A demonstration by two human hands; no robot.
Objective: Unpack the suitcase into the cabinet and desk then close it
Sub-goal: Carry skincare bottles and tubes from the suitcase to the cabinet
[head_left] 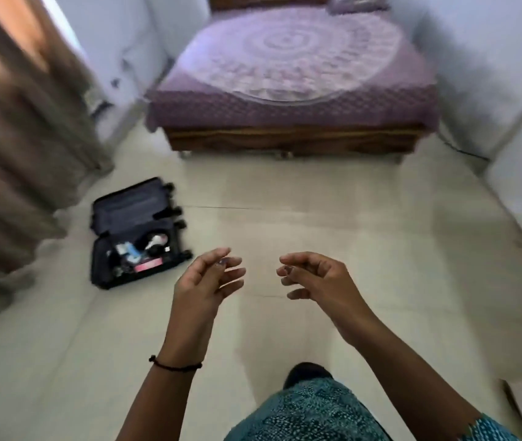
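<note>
Dark fabric suitcase open on floor, left, still packed | left hand, right hand loosely curled, empty | risk: loose small items spilling when lifted

open suitcase on floor, left hand, right hand empty, bed beyond

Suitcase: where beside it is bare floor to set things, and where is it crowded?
Bare floor spreads right of the suitcase, up to the bed and ahead of the left hand and right hand. The strip between suitcase and curtain is tight. The suitcase's near half is crowded with items; its far half shows only lining.
</note>
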